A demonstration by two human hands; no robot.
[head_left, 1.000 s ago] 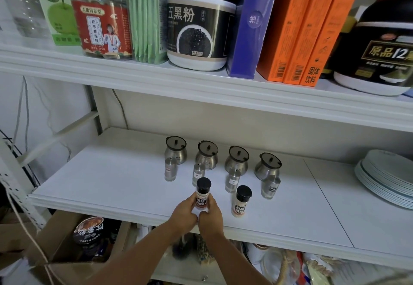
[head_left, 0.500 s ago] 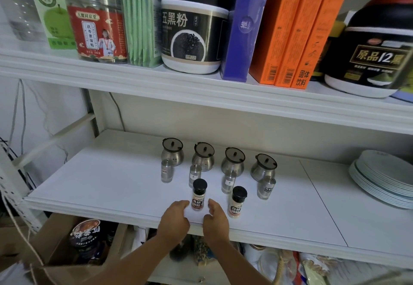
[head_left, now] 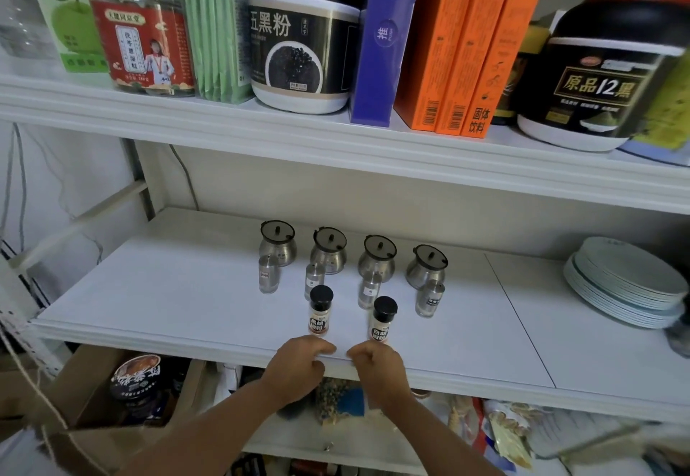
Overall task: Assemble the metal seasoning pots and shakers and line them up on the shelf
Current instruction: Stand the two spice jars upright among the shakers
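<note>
Several lidded metal seasoning pots (head_left: 376, 259) stand in a row at the back of the white middle shelf (head_left: 186, 300). In front of each stands a small metal shaker (head_left: 313, 279). Closer to the shelf's front edge stand two black-capped pepper bottles, one (head_left: 320, 310) on the left and one (head_left: 382, 319) on the right. My left hand (head_left: 298, 363) and my right hand (head_left: 377, 363) rest side by side at the front edge, just below the bottles, fingers curled and holding nothing.
A stack of pale plates (head_left: 623, 281) sits at the shelf's right. The upper shelf carries jars, green packets and orange boxes (head_left: 466, 53). Below lie a cardboard box with a jar (head_left: 134, 382) and bagged goods.
Both hands let go of the left pepper bottle, which now stands on the shelf, and drew back to the shelf's front edge.
</note>
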